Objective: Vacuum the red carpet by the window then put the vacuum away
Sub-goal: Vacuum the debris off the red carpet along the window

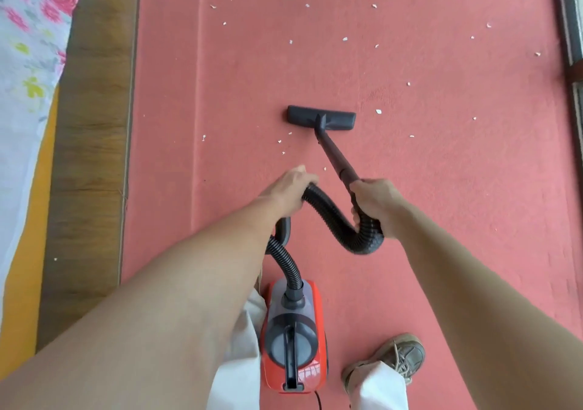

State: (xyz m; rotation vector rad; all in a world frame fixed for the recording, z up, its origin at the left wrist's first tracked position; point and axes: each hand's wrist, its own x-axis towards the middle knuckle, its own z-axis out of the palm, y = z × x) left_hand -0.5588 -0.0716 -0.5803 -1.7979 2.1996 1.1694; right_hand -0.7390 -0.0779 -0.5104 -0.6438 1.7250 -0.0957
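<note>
A red carpet [410, 188] fills most of the view, strewn with several small white scraps [378, 111]. The red and grey canister vacuum [293, 337] stands on it between my legs. Its black ribbed hose [331, 210] loops up to a black wand [336, 154] ending in a flat floor nozzle [321, 117] resting on the carpet. My left hand [290, 188] grips the hose at its upper bend. My right hand [375, 201] grips the wand where it meets the hose.
A strip of wooden floor [91, 157] runs along the carpet's left edge, beside a bed with a floral sheet [28, 46]. A window frame [572, 31] borders the carpet at the right. My right shoe [397, 359] stands beside the canister.
</note>
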